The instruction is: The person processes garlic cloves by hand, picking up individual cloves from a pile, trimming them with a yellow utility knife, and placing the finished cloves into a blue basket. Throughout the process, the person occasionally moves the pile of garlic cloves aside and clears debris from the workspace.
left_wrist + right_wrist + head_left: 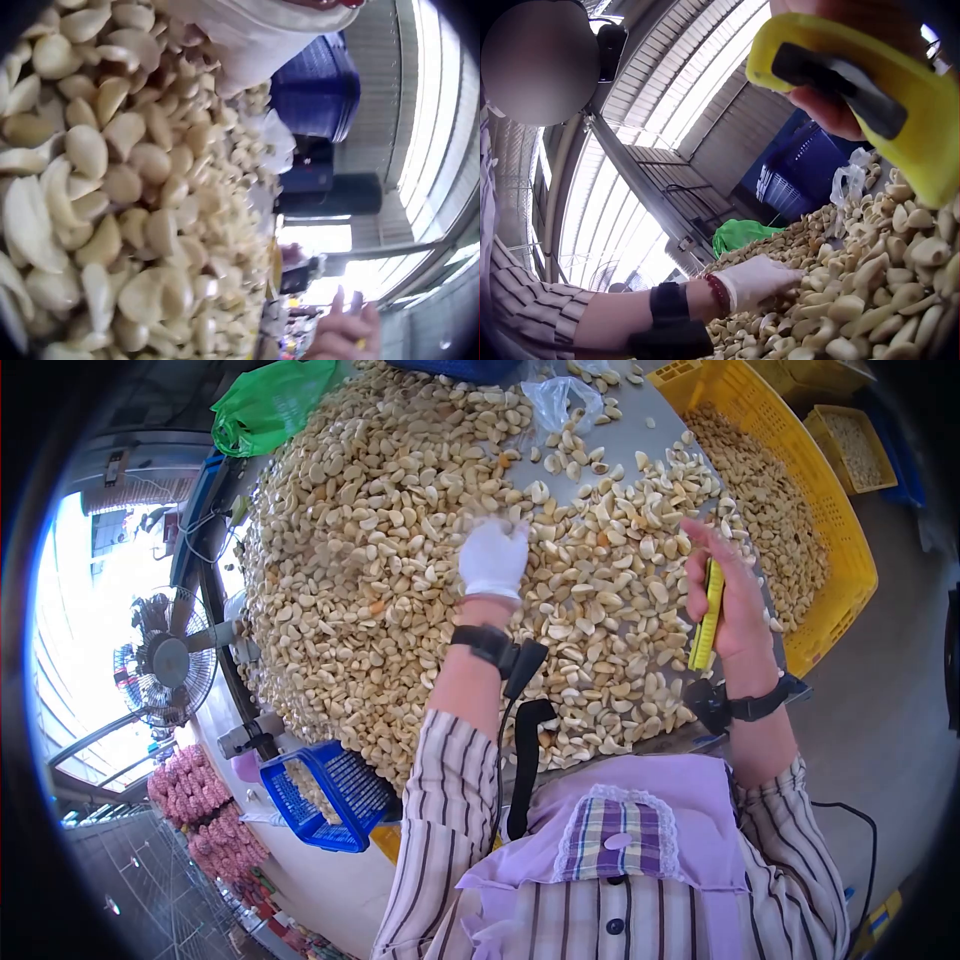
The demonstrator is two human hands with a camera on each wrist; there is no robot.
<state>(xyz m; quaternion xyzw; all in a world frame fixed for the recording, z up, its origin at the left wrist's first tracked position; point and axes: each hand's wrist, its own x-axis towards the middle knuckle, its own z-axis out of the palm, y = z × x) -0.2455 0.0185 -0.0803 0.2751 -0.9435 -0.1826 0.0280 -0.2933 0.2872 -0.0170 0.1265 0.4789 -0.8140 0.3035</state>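
Note:
A broad heap of pale garlic cloves [370, 560] covers the table. My left hand [495, 557], in a white glove, touches the cloves near the middle of the heap, its fingertips blurred. In the right wrist view the gloved fingers [769, 279] reach forward and down among the cloves. My right hand [738, 600] is raised at the heap's right side, gripping a yellow utility knife [707, 620]. Its yellow handle with a dark slider [840, 86] fills the upper right of the right wrist view.
A yellow crate [845, 550] full of cloves stands right of the table. Green plastic bag [262, 410] and clear bag [560, 405] lie at the far edge. At near left are a blue basket [330, 800] and a fan [170, 660]. Blue crates [802, 169] stand beyond.

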